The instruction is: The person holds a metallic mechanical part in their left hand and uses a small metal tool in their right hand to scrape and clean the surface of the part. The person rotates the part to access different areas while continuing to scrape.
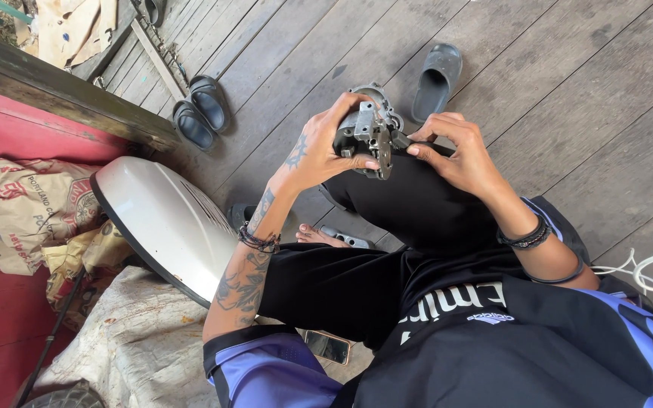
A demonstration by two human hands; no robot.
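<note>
The grey metal engine part (368, 130) sits in the upper middle of the frame, held over my raised knee. My left hand (326, 147) is clamped round its side, thumb laid across the face; my right hand (455, 151) pinches its right edge with the fingertips closed on it. I judge I am turning it over to inspect it, and the next move calls for a steady hold and a slow rotation. Its far side and whatever lies under my fingers are hidden. Beyond it lie a grey sandal (436, 72) on the wooden floor, a white cover (168, 219) at left, and a phone (326, 346), cut off by my shorts.
</note>
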